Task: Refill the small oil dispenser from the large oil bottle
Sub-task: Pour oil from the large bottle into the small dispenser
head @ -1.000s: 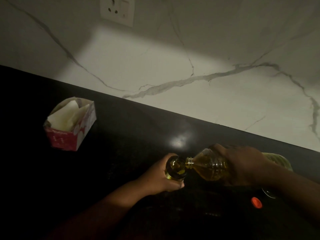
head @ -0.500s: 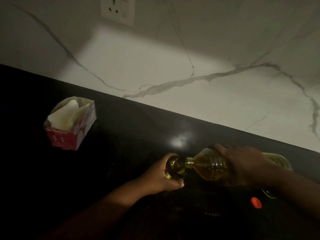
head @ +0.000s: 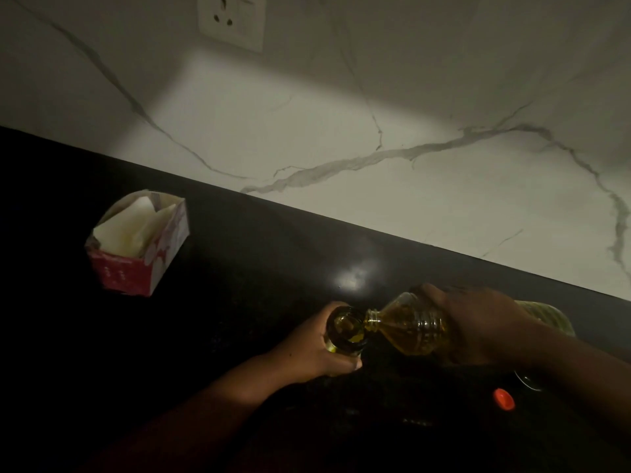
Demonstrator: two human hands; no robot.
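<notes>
The small oil dispenser (head: 345, 332) stands upright on the dark counter, its open mouth facing up with yellow oil inside. My left hand (head: 314, 349) grips its body from the left. The large clear oil bottle (head: 409, 327), filled with golden oil, is tipped on its side with its open neck right over the dispenser's mouth. My right hand (head: 478, 322) holds this bottle round its middle and hides part of it. The scene is dim, so no oil stream is plain to see.
An orange-red cap (head: 503, 399) lies on the black counter (head: 239, 268) at the right, near a dark round object (head: 527, 380). An open red and white carton with white paper (head: 136, 247) sits at the left. A marble wall with a socket (head: 232, 20) stands behind.
</notes>
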